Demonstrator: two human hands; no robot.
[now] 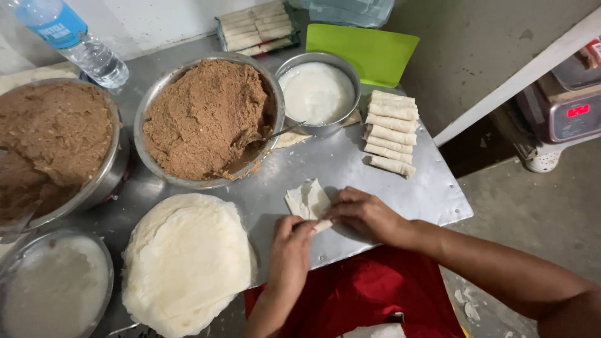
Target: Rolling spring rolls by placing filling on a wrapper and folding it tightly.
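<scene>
My left hand (292,244) and my right hand (364,211) both press on a thin white wrapper (307,199) on the metal table (325,164), rolling its near end into a tube. The wrapper's far corner still lies flat. To the left lies a round stack of wrappers (186,260). A row of several finished rolls (390,132) lies at the table's right side. Behind the wrapper stands a metal bowl of brown filling (206,119) with a spoon handle (282,132) sticking out.
A small bowl of white paste (317,92) stands behind the rolls. A second bowl of brown filling (53,141) and another bowl of white paste (55,289) are at the left. A water bottle (72,37), a green board (363,51), more rolls (256,26) and a scale (563,109) are around.
</scene>
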